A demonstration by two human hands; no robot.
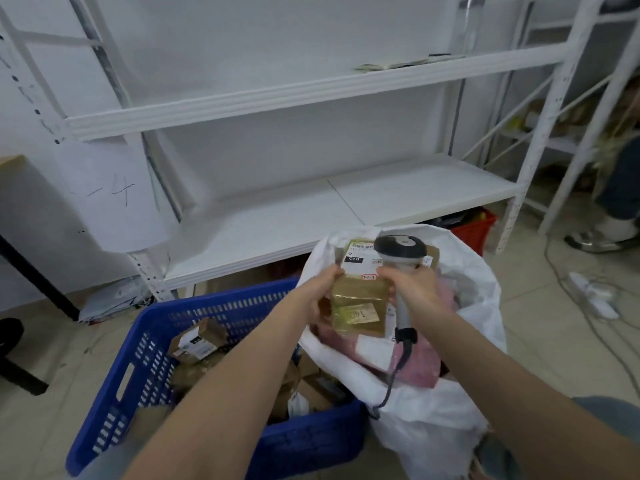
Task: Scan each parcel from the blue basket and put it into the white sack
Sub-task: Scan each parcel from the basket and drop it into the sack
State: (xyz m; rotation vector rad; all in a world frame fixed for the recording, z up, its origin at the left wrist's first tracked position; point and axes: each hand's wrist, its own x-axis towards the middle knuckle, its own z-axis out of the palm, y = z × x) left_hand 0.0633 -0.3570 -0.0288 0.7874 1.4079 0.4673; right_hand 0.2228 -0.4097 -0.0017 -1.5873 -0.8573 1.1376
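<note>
A brown cardboard parcel [360, 303] wrapped in tape, with a white label, is held over the mouth of the white sack [433, 427]. My left hand [320, 289] grips the parcel's left side. In my right hand [414, 289] is a grey handheld scanner [401, 252], gripped by its handle, with its head above the parcel's label and its cable hanging down. Pink mailers and other parcels lie inside the sack. The blue basket [145, 368] sits to the left with several brown parcels [197, 339] in it.
White metal shelving [311, 95] stands behind the basket and sack. A red crate [476, 230] sits under the lower shelf. Cables and a power strip [594, 296] lie on the tiled floor at right, near another person's feet [602, 237]. A dark table leg [34, 278] is at left.
</note>
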